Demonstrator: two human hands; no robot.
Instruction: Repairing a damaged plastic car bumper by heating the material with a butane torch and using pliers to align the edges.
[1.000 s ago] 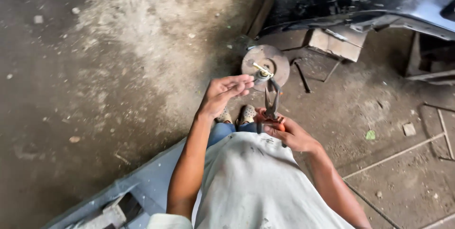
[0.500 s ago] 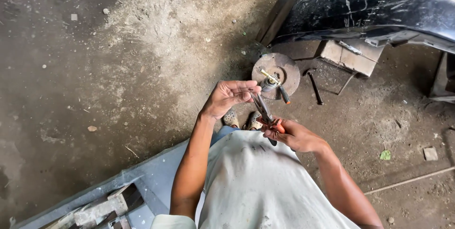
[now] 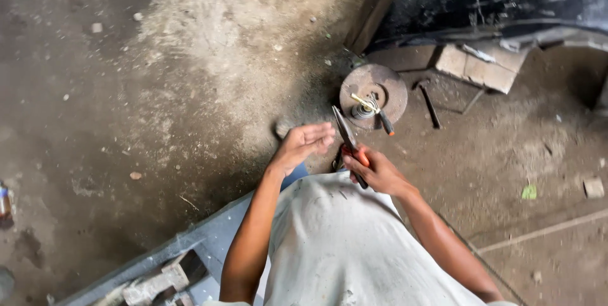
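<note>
orange-handled pliers (image 3: 350,143) gripped (right hand (image 3: 379,172))

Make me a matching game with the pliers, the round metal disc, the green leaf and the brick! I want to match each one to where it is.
Things:
1. pliers
2. disc
3. leaf
4. brick

Places:
A. on the ground, far right
B. in the right hand
C. under the black car body
D. on the ground ahead of the hands, with a small tool lying on it

Pairs: 1-B, 2-D, 3-A, 4-C
</note>
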